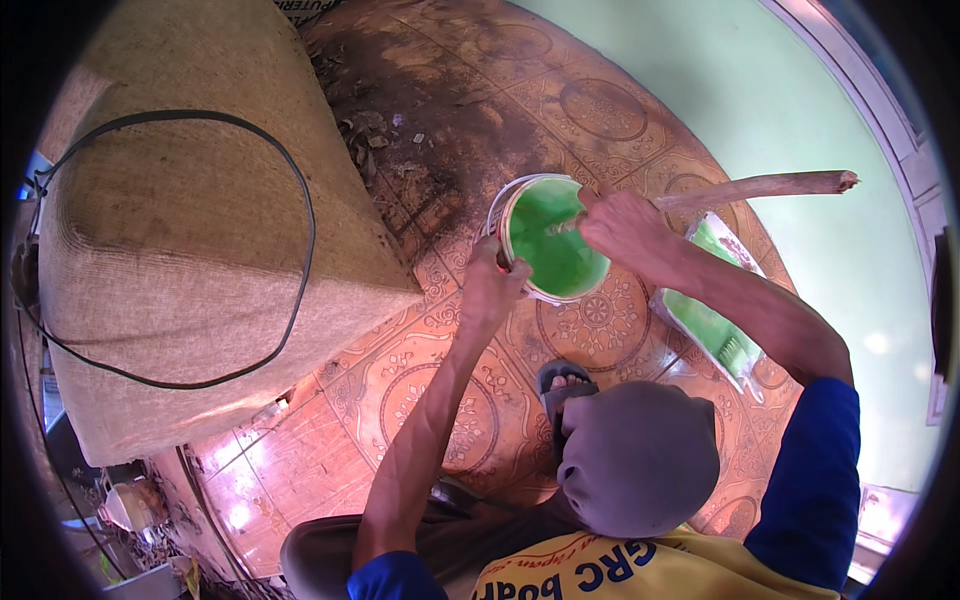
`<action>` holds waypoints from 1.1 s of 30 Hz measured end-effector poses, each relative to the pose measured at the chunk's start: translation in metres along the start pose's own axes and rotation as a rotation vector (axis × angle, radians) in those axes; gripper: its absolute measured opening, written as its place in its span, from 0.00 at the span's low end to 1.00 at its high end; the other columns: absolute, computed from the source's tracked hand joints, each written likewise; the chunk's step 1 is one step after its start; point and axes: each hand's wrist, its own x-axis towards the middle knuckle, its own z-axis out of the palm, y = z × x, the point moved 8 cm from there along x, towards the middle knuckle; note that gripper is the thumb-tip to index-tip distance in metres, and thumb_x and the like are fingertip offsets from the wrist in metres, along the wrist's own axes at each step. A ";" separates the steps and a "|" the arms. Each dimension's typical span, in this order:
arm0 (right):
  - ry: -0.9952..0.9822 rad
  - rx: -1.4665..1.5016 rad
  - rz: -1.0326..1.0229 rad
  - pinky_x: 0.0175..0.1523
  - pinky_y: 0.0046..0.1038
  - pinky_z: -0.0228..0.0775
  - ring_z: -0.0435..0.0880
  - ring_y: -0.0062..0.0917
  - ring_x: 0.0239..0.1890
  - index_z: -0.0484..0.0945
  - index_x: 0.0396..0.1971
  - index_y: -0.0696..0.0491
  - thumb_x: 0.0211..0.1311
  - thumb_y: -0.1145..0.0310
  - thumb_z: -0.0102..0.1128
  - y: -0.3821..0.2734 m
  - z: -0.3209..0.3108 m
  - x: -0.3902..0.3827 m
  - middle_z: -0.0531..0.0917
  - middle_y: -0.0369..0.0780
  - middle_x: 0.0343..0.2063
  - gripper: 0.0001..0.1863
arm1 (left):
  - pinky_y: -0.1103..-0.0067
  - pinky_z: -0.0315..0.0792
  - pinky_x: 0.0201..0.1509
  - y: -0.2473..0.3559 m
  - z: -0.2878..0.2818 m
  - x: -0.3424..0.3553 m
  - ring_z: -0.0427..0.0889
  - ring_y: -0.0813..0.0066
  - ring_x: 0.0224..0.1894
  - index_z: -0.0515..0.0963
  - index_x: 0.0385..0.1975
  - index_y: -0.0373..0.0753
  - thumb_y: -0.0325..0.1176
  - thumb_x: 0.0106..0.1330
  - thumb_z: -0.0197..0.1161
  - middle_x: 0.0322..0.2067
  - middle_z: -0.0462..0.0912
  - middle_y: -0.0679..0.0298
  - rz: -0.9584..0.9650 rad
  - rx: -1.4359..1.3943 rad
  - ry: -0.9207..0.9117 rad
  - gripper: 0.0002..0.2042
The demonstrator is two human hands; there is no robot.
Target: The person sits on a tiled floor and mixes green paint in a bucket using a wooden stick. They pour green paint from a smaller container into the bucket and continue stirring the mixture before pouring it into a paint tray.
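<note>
A round white bucket (503, 222) of bright green paint (560, 265) stands tilted on the tiled floor in front of me. My left hand (495, 278) grips its near left rim, thumb over the edge. Over the right side of the bucket, my right hand (622, 232) is closed around a rough wooden stick (770, 187). One end of the stick goes down into the paint; the other juts out to the right. Beside my right forearm lies a shallow tray (700, 310) smeared with green paint, with a green bristled or toothed thing (735, 355) at its near end.
A large block under tan woven cloth (190, 250) fills the left, with a black cable loop (307, 240) over it. Dark dirt and dry leaves (370, 135) litter the patterned tile floor (600, 315). A pale green wall (820, 110) curves along the right. A sandalled foot (568, 383) is near the bucket.
</note>
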 end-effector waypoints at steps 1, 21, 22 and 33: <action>-0.026 -0.050 -0.013 0.33 0.33 0.79 0.85 0.33 0.34 0.85 0.23 0.56 0.43 0.74 0.66 -0.001 0.010 0.001 0.82 0.44 0.33 0.04 | 0.74 0.78 0.26 0.002 -0.001 -0.001 0.80 0.72 0.25 0.74 0.35 0.27 0.25 0.58 0.65 0.28 0.77 0.56 -0.003 -0.003 0.006 0.09; -0.097 0.426 -0.570 0.42 0.40 0.73 0.81 0.38 0.40 0.80 0.30 0.54 0.50 0.76 0.61 -0.145 -0.076 0.059 0.78 0.43 0.32 0.06 | 0.74 0.82 0.31 -0.018 -0.173 -0.176 0.87 0.66 0.28 0.71 0.44 0.25 0.29 0.65 0.60 0.31 0.80 0.53 -0.344 0.305 -0.141 0.14; -0.115 0.465 -0.583 0.43 0.41 0.72 0.81 0.40 0.41 0.79 0.31 0.54 0.50 0.77 0.61 -0.156 -0.082 0.064 0.77 0.43 0.32 0.07 | 0.73 0.81 0.28 -0.017 -0.188 -0.196 0.87 0.65 0.29 0.71 0.43 0.26 0.29 0.65 0.60 0.32 0.80 0.54 -0.381 0.342 -0.137 0.13; -0.046 0.503 -0.895 0.30 0.33 0.73 0.76 0.27 0.25 0.81 0.47 0.58 0.64 0.79 0.55 -0.327 -0.155 0.114 0.71 0.41 0.25 0.13 | 0.75 0.84 0.37 -0.121 -0.338 -0.449 0.86 0.68 0.33 0.71 0.44 0.30 0.31 0.66 0.58 0.36 0.82 0.53 -0.436 -0.212 0.662 0.12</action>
